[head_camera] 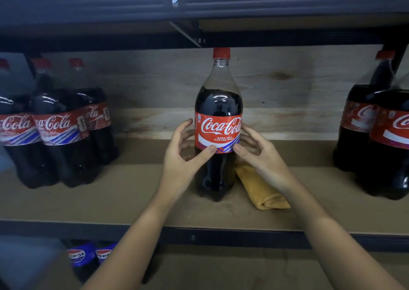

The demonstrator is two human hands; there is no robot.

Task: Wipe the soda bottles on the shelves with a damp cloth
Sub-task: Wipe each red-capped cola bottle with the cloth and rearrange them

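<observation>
From my head camera, the tall dark cola bottle with the red cap and red label (218, 121) stands alone mid-shelf on the brown board shelf (132, 196). My left hand (184, 154) and right hand (260, 154) flank its label, thumbs touching the front, fingers loosely spread rather than clamped, probably steadying or turning it. The folded yellow cloth (261, 190) lies just beside its base, within reach. The bottle's long axis is upright, cap up, label facing me.

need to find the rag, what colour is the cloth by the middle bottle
Mustard yellow cloth, seen in the head view.
</observation>
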